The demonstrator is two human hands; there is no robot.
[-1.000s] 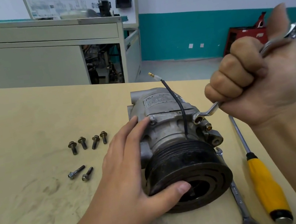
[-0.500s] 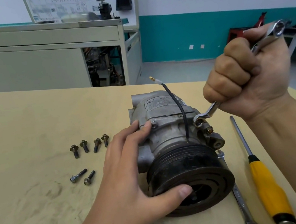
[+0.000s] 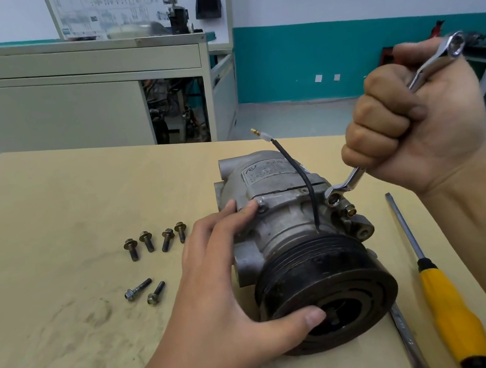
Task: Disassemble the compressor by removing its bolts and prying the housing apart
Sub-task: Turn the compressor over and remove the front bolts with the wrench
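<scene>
Compressor (image 3: 288, 218) lay on the table (image 3: 33, 217), braced by the spread left hand (image 3: 219, 283), while the right hand (image 3: 418, 130) gripped the wrench (image 3: 348, 181) over a housing bolt (image 3: 332, 199); keeping it square should avoid rounding.

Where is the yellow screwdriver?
In the head view, the yellow screwdriver lies on the table at the lower right, just right of the compressor and a spare wrench, its tip pointing away.

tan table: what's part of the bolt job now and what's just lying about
In use: grey metal compressor with black pulley; silver ring wrench in right hand; left hand steadying it.
Lying about: six loose bolts; yellow-handled screwdriver; second silver wrench.
</scene>
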